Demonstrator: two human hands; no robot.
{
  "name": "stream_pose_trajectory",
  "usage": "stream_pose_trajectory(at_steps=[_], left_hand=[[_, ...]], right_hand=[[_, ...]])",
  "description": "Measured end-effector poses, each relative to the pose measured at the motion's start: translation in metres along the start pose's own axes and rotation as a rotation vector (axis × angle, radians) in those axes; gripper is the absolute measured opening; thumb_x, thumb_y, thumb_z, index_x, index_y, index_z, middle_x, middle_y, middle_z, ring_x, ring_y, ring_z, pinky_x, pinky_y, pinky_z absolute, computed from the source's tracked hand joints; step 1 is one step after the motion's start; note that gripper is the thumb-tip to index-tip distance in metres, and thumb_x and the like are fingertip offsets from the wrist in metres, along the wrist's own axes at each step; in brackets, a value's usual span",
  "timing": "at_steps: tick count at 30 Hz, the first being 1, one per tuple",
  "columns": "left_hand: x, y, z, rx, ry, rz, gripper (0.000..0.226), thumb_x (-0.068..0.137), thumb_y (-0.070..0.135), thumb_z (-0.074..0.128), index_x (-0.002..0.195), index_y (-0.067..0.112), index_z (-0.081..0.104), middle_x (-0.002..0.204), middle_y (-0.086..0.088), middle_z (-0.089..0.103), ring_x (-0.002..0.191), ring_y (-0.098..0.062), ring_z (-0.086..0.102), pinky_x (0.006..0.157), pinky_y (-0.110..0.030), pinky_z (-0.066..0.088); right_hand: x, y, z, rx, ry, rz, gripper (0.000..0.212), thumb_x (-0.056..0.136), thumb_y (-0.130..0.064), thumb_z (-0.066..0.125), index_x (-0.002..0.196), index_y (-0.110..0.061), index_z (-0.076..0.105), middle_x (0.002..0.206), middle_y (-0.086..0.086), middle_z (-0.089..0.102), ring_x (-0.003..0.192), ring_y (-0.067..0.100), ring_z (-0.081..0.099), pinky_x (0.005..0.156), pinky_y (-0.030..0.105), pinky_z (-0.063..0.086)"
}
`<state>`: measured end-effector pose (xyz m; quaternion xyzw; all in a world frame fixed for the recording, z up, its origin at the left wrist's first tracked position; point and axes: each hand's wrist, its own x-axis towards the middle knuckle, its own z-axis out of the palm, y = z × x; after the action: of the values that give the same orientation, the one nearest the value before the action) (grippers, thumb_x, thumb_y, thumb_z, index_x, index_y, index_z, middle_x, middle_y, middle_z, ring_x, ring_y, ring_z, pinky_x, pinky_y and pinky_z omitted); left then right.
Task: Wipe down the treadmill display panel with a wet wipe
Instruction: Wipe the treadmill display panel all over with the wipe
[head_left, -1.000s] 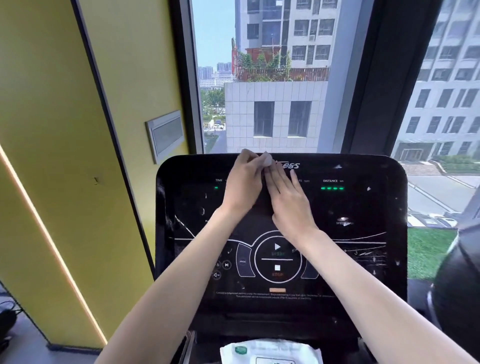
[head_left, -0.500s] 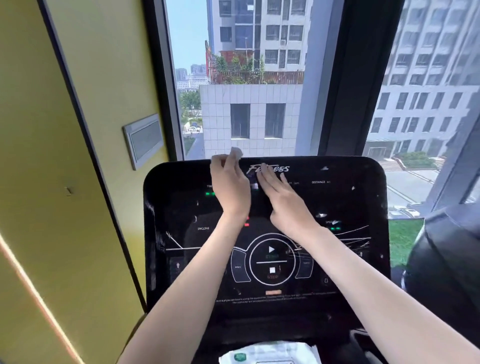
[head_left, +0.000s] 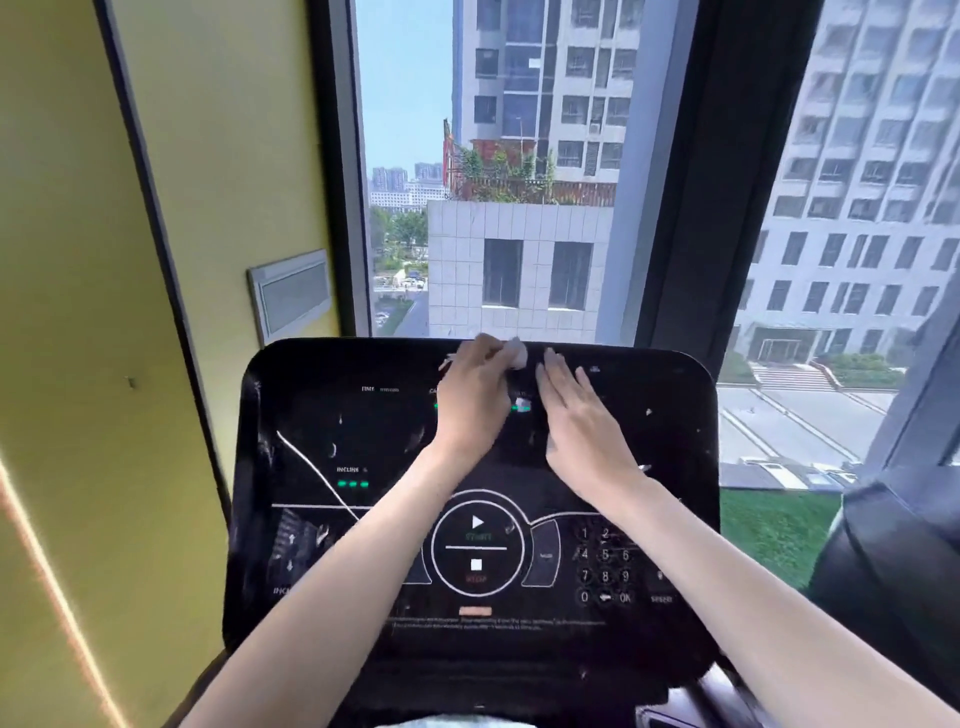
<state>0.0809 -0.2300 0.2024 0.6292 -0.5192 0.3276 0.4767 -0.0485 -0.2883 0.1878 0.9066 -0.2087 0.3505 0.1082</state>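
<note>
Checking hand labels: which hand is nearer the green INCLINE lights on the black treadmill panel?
Left. Left hand sits up-right of the green INCLINE lights; right hand lies farther right, beyond the left hand.

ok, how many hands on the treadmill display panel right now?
2. Left hand grips a wadded wet wipe at the top centre of the treadmill display panel; right hand lies flat just beside it. None seems hidden.

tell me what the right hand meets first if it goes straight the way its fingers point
Right hand lies flat on the display panel; its fingers point at the panel's top edge, nearly reached. Beyond is probably the window, depth unclear.
</note>
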Motion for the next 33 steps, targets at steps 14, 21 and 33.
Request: stream_pose_trajectory(at_steps=[14, 21, 33], left_hand=[[0.009, -0.011, 0.0, -0.039, 0.093, -0.33, 0.02, 0.094, 0.011, 0.054, 0.106, 0.002, 0.068, 0.093, -0.003, 0.054, 0.082, -0.018, 0.055, 0.071, -0.018, 0.042], [-0.002, 0.025, 0.019, -0.03, -0.053, -0.161, 0.019, 0.093, 0.01, 0.055, 0.106, 0.005, 0.068, 0.089, 0.005, 0.05, 0.076, -0.012, 0.052, 0.065, -0.016, 0.039], [0.011, 0.023, 0.018, -0.06, -0.064, -0.199, 0.021, 0.093, 0.015, 0.056, 0.103, 0.003, 0.069, 0.087, 0.003, 0.05, 0.071, -0.011, 0.05, 0.064, -0.01, 0.032]], right_hand=[[-0.003, 0.017, 0.007, 0.058, -0.009, -0.089, 0.071, 0.071, 0.013, 0.047, 0.139, 0.008, 0.03, 0.15, 0.023, 0.024, 0.141, 0.031, 0.019, 0.117, 0.039, 0.009], [-0.004, 0.018, 0.006, 0.072, 0.001, -0.109, 0.072, 0.073, 0.011, 0.047, 0.142, 0.006, 0.025, 0.152, 0.021, 0.02, 0.143, 0.029, 0.013, 0.118, 0.037, 0.004], [-0.003, 0.033, -0.012, 0.171, 0.018, -0.053, 0.067, 0.077, 0.014, 0.045, 0.141, 0.001, 0.031, 0.152, 0.013, 0.025, 0.142, 0.019, 0.017, 0.116, 0.027, 0.003]])
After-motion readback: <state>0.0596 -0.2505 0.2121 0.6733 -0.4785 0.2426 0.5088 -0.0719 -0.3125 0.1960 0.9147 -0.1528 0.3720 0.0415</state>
